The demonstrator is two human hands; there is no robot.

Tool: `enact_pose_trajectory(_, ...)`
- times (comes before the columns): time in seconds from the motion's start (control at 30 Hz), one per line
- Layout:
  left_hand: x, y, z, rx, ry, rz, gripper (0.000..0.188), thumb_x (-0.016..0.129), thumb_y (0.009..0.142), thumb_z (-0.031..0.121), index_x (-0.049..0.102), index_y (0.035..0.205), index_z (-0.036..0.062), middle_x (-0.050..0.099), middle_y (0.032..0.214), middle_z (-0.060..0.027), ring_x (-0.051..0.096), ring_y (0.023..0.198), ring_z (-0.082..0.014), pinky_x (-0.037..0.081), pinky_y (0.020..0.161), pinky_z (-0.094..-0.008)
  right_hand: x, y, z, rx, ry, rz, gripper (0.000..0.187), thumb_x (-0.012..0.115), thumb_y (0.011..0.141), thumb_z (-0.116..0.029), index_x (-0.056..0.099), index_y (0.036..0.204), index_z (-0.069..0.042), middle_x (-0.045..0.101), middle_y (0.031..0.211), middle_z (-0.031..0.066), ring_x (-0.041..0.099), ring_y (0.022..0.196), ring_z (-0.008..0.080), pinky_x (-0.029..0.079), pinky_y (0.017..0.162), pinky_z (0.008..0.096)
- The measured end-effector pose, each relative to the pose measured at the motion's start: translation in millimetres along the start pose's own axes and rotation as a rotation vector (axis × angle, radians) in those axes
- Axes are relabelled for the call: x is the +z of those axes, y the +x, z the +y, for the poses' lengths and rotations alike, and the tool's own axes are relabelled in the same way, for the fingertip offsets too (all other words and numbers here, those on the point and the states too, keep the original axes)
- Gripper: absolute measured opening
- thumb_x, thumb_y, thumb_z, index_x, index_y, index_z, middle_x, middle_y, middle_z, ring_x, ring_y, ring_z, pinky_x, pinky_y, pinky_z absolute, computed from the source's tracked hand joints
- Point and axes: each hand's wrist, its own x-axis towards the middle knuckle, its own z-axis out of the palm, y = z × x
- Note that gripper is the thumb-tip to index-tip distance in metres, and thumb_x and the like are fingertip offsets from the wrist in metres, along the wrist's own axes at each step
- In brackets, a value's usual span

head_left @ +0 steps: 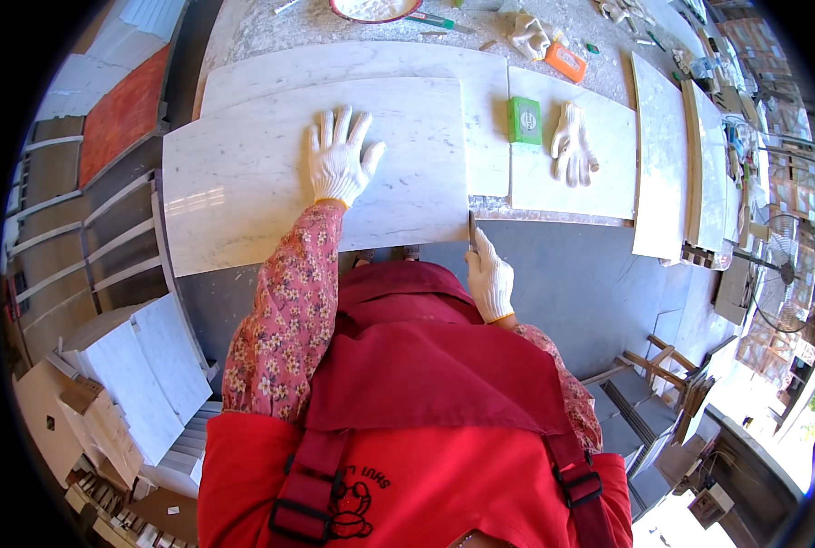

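Note:
A white, grey-veined marble slab (243, 183) lies in front of me, its near edge jutting past the bench. My left hand (341, 157), in a white knit glove, is pressed flat on top with its fingers spread. At the near right corner, my right hand (490, 283), also gloved, is closed around a thin dark flat tool (471, 230). This tool stands along the slab's right edge; its exact kind is too small to tell. Other marble slabs (485, 164) lie beneath and beside the first. A green box-shaped block (524, 121) and a spare white glove (574, 146) rest on the slab to the right.
On the dusty bench (270, 41) beyond are a red-rimmed bowl (375, 9) of white material, a green-handled cutter (433, 20), a crumpled glove (529, 38) and an orange bottle (566, 62). Upright slabs (659, 155) and a fan (782, 267) stand right; stacked tiles (142, 365) stand left.

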Motion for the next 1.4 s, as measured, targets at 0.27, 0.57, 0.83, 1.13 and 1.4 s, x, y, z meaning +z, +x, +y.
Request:
enact_pose_trajectory(0.27, 2.5, -1.4, 0.9, -0.022, 0.014, -0.011, 0.055, 0.057, 0.092, 0.051, 0.06, 0.135, 0.0183, 0.053, 0.142, -0.0117, 0.044, 0.131, -0.0364, 0.032, 0.11, -0.0531, 5.5, 11.1, -1.9, 0.009, 0.074, -0.005, 0.045, 0.062, 0.091, -0.013, 0.056, 0.136, -0.011, 0.069, 0.088, 0.0216, 0.067, 0.072, 0.0408, 0.054, 0.066, 0.0455)
enact_pose_trajectory(0.57, -10.4, 6.2, 3.6, -0.039, 0.064, -0.177, 0.058, 0.053, 0.094, 0.054, 0.055, 0.142, 0.0205, 0.048, 0.15, -0.0109, 0.041, 0.138, -0.037, 0.028, 0.115, -0.0532, 7.3, 19.5, -4.1, 0.219, 0.241, -0.092, 0.054, 0.061, 0.09, -0.013, 0.051, 0.143, -0.017, 0.068, 0.081, 0.0234, 0.066, 0.066, 0.0403, 0.054, 0.065, 0.0443)
enact_pose_trajectory(0.83, 1.0, 1.4, -0.2, 0.004, 0.012, -0.02, 0.057, 0.059, 0.09, 0.052, 0.06, 0.135, 0.0173, 0.053, 0.142, -0.012, 0.044, 0.13, -0.0371, 0.031, 0.109, -0.0525, -8.0, 5.5, -3.3, 0.222, 0.144, -0.105, 0.049, 0.06, 0.092, -0.02, 0.055, 0.14, -0.014, 0.068, 0.076, 0.0223, 0.067, 0.065, 0.0396, 0.054, 0.063, 0.0456)
enact_pose_trajectory(1.13, -1.3, 1.8, 0.4, -0.002, 0.007, -0.016, 0.057, 0.06, 0.089, 0.052, 0.061, 0.134, 0.0168, 0.054, 0.142, -0.0127, 0.044, 0.131, -0.0371, 0.031, 0.11, -0.0535, -13.3, 0.7, -7.3, 0.167, 0.082, -0.135, 0.045, 0.06, 0.092, -0.022, 0.058, 0.135, -0.011, 0.066, 0.073, 0.0238, 0.065, 0.063, 0.0423, 0.053, 0.06, 0.0485)
enact_pose_trajectory(1.4, -3.1, 3.2, 1.8, -0.044, 0.01, -0.141, 0.059, 0.054, 0.093, 0.054, 0.055, 0.142, 0.0201, 0.048, 0.15, -0.0119, 0.04, 0.139, -0.0391, 0.027, 0.116, -0.0541, -6.0, 13.2, -9.2, 0.082, 0.035, -0.109, 0.047, 0.058, 0.091, -0.017, 0.055, 0.138, -0.015, 0.065, 0.075, 0.0231, 0.064, 0.063, 0.0427, 0.052, 0.06, 0.0501)
